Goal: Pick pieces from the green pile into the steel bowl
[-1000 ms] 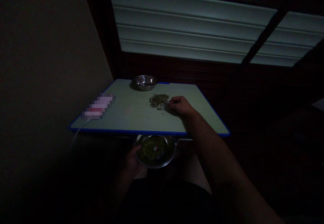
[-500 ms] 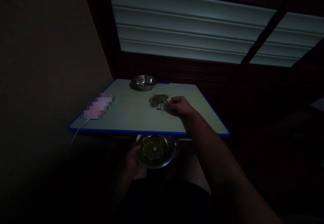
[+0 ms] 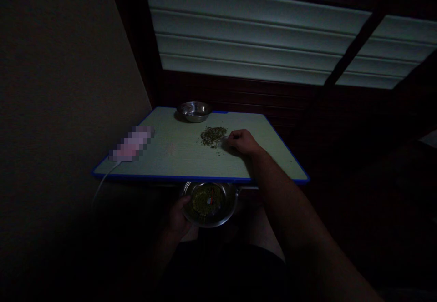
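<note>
My left hand (image 3: 180,215) grips the near-left rim of a metal bowl (image 3: 218,222), thumb over the edge. The bowl is just below the table's front edge and holds small green grains (image 3: 200,202), with a small white, red and black item (image 3: 209,199) among them. Over the table my right hand (image 3: 243,142) is closed, fingertips pinching a small pale, see-through piece (image 3: 223,143) whose kind I cannot make out. That piece touches the right side of a loose pile of small brownish-green grains (image 3: 212,135) spread on the tabletop.
A second metal bowl (image 3: 194,112) stands at the back of the pale, blue-edged table (image 3: 170,165). At the left lies a blurred-out pinkish item (image 3: 132,143) with a white cable (image 3: 102,181) hanging off the edge. A wall (image 3: 68,65) rises on the left; the room is dim.
Almost nothing differs. My right hand and the pale piece stay at the right side of the pile, and my left hand keeps the bowl in the same place.
</note>
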The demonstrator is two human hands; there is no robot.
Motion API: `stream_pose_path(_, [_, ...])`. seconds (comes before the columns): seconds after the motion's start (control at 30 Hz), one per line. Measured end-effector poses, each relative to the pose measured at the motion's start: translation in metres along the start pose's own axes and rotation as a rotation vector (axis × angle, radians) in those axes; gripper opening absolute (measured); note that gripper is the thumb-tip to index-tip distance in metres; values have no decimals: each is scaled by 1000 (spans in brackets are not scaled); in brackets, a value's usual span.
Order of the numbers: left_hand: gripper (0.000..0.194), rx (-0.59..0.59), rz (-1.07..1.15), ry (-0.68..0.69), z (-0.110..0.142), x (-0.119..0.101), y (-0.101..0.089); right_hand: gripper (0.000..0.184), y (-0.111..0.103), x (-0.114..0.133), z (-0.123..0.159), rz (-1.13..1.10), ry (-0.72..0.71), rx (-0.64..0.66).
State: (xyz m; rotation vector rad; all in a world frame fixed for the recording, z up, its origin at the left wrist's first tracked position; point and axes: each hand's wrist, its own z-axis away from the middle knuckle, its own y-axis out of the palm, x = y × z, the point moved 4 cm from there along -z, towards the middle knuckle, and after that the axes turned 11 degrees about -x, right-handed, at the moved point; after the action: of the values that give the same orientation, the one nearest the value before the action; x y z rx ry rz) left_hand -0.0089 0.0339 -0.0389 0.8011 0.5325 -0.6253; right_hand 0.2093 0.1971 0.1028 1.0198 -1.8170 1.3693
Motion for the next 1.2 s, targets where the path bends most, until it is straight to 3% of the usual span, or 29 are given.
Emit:
stream_pose_path(0.17, [24, 35, 2, 10, -1, 0, 1, 14, 1, 1, 0, -8, -22, -19])
stream_pose_path(0.37, [21, 20, 0, 14, -1, 0, 0, 17, 5, 0, 0, -49, -27, 51])
stream_pose_path(0.63, [24, 15, 3, 16, -1, 0, -1, 16, 2, 0, 0, -3, -44, -22])
stream_pose_path(1.2, [25, 45, 5, 23, -3, 0, -1, 17, 4, 7, 3, -80, -64, 43])
